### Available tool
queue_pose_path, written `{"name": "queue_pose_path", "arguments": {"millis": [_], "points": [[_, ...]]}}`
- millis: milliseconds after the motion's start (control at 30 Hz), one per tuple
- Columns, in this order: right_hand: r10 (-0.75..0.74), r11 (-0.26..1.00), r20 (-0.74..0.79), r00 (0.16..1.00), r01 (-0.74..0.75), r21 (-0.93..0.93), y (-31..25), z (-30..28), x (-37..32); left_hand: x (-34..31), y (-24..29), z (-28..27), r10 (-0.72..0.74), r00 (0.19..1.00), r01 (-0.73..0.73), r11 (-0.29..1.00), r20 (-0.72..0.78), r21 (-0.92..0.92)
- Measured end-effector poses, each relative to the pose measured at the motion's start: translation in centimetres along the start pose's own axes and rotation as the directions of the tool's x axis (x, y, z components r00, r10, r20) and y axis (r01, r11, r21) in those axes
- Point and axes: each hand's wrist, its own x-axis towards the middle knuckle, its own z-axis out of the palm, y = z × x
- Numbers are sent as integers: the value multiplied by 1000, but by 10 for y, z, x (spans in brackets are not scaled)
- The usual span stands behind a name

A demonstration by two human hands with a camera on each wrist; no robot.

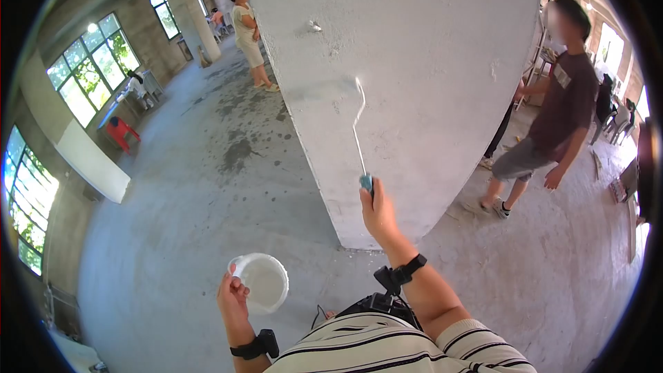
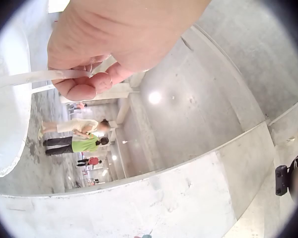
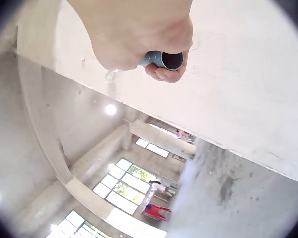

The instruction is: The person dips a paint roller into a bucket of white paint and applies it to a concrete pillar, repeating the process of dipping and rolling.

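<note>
My right hand (image 1: 378,214) grips the blue-green handle (image 1: 366,182) of a paint roller, fingers wrapped round it. From there the bent metal rod (image 1: 356,131) runs up to the roller's pale sleeve (image 1: 321,89), which lies against the white-coated pillar (image 1: 414,97) and blends with it. In the right wrist view the handle's dark end (image 3: 172,60) pokes out of the fist. Low on the left, my left hand (image 1: 233,298) holds a white plastic bucket (image 1: 284,283) with whitish contents. The left wrist view shows its strap-like handle (image 2: 44,76) pinched between the fingers and thumb.
A person in a dark shirt (image 1: 573,90) stands right of the pillar, and another in light clothes (image 1: 244,27) at its left. Wet stains (image 1: 238,155) mark the concrete floor left of the pillar. A red stool (image 1: 123,132) stands near the windows.
</note>
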Motion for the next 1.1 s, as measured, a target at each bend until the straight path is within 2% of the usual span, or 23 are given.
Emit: {"name": "queue_pose_path", "arguments": {"millis": [33, 167, 233, 267, 333, 367, 433, 533, 667, 767, 833, 967, 1033, 1100], "points": [[64, 998, 14, 998, -64, -14, 10, 4, -13, 0, -1, -2, -2, 1000, 2, 1000, -5, 5], [152, 988, 27, 988, -151, -31, 27, 10, -42, -1, -1, -4, -4, 1000, 3, 1000, 5, 10], [240, 969, 56, 969, -242, 43, 16, 10, -43, 0, 0, -4, -8, 1000, 8, 1000, 7, 4], [240, 969, 56, 969, -242, 44, 11, 11, -41, 0, 0, -4, -13, 1000, 13, 1000, 8, -2], [138, 977, 3, 990, -136, 165, -21, 7, -19, -1, 2, -1, -12, 1000, 12, 1000, 12, -1], [141, 976, 2, 990, -139, 164, -30, 8, -5, -1, 2, 0, -11, 1000, 11, 1000, 17, -1], [-11, 957, -39, 999, 22, 290, -46, 8, 23, 1, 1, -2, -11, 1000, 11, 1000, 22, 1], [-10, 966, -17, 1000, 14, 258, -74, 2, 43, 4, 1, -3, -5, 1000, 5, 1000, 14, 0], [-6, 959, -37, 999, 16, 282, -41, 14, 34, 3, -1, -3, 2, 1000, -2, 1000, -17, -1], [7, 974, -34, 999, 1, 226, -14, 19, 7, 2, -2, -2, -3, 999, 3, 1000, -41, -7], [148, 967, 40, 988, -153, 205, -10, 20, -3, 0, -1, -1, 3, 999, -3, 1000, -45, -4], [78, 977, 32, 996, -83, 197, -36, 12, 12, -1, 0, 2, 27, 999, -27, 999, -26, 22], [-37, 966, 64, 997, 19, 257, -51, 19, 31, 4, -3, -3, 29, 1000, -29, 1000, -3, 11], [-16, 978, 85, 996, -2, 209, -71, 23, 42, 5, -2, -6, 30, 999, -30, 1000, 19, -1]]}}
